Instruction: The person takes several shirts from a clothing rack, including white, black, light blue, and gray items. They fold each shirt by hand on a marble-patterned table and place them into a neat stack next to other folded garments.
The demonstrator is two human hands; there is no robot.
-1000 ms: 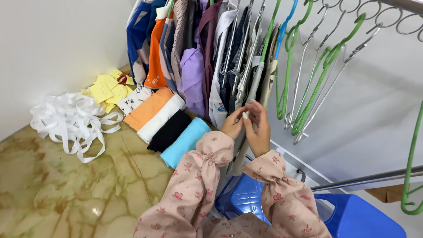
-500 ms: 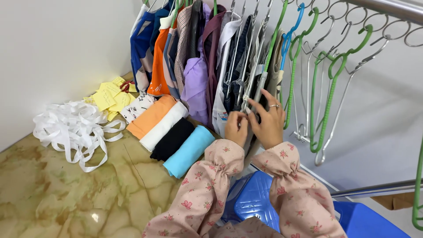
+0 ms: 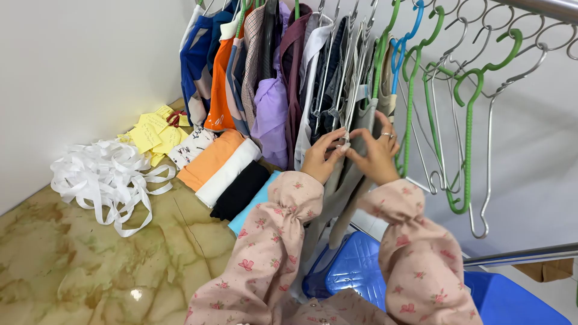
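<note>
**Both hands at a grey garment on the rail**

The fingertips of the left hand [image 3: 321,157] and the right hand [image 3: 378,157] meet on a grey garment [image 3: 355,171] that hangs from a metal hanger [image 3: 352,90] on the clothes rail [image 3: 545,7]. The left fingers are curled and pinch the cloth near its upper edge, just under the hanger's wire; the right fingers are bent over the same fold from the other side, thumb raised above them, a ring on one finger. Whether the right hand truly grips the fabric or only presses on it cannot be told. Both wrists come out of pink flowered sleeves [image 3: 271,241].

The grey garment hangs in the middle of the rail, between a row of hung clothes to the left, among them a lilac top [image 3: 271,117] and an orange one [image 3: 218,96], and bare green hangers [image 3: 466,126] and wire ones to the right.

Below the hung clothes, folded cloths [image 3: 226,168] in orange, white, black and light blue lie side by side on the marbled floor [image 3: 72,271]. Further left lie a heap of white ribbon [image 3: 99,177] and yellow paper tags [image 3: 150,129]. A blue plastic stool [image 3: 361,271] stands under the arms.
</note>
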